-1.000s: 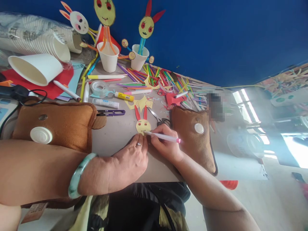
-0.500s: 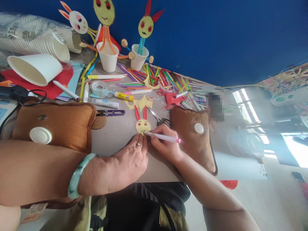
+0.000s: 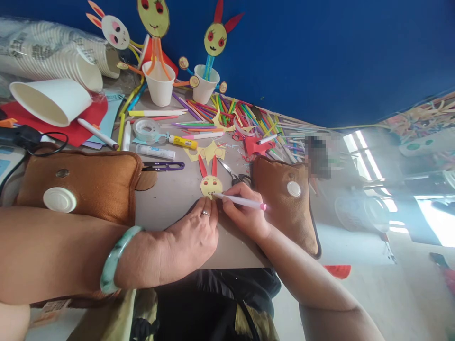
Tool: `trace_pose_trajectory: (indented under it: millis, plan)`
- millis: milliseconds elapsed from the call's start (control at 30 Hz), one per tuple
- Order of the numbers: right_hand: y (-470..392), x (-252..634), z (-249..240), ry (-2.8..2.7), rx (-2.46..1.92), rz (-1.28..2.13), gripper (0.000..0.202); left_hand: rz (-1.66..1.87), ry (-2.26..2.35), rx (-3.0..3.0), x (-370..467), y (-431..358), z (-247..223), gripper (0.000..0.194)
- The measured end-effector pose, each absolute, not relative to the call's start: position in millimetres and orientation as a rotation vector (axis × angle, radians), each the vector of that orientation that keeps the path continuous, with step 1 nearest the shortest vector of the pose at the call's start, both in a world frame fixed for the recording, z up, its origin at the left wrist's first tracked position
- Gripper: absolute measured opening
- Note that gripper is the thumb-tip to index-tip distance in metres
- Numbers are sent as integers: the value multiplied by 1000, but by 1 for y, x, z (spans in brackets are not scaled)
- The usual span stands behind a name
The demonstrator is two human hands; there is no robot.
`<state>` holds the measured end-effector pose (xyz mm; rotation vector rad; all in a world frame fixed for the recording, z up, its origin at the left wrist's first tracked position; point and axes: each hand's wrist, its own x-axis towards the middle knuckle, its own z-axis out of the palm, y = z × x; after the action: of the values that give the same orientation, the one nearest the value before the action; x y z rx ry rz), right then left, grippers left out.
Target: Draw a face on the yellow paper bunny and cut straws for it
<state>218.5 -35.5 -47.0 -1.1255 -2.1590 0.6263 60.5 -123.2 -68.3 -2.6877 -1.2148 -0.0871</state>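
Note:
A small round yellow paper rabbit head lies on the table, with red paper ears, red eyes, drawn lashes and a mouth line. My left hand, wearing a ring and a green bangle, pins its lower edge flat with fingertips held together. Between the fingers of my right hand is a pale felt-tip pen with a pink end, closed in a writing grip. Its tip is at the mouth on the paper. Just beyond the head lie yellow paper scraps and scissors.
Brown plush cushions flank the work at left and right. Purple thread snips, a glue stick and a tape roll lie behind. Farther back are paper cups holding paper figures, many coloured sticks and a blue wall.
The pen tip has shifted very slightly at the mouth, and the dark mouth line looks a little different. Both hands keep almost the same position.

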Motion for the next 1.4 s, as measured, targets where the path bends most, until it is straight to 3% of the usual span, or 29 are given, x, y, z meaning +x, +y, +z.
trace_pose_trajectory:
  millis: [1400]
  plan:
    - [-35,219,-48,-2165,-1115,628,8,-107,-1198,-2706,60,-121,-66,47]
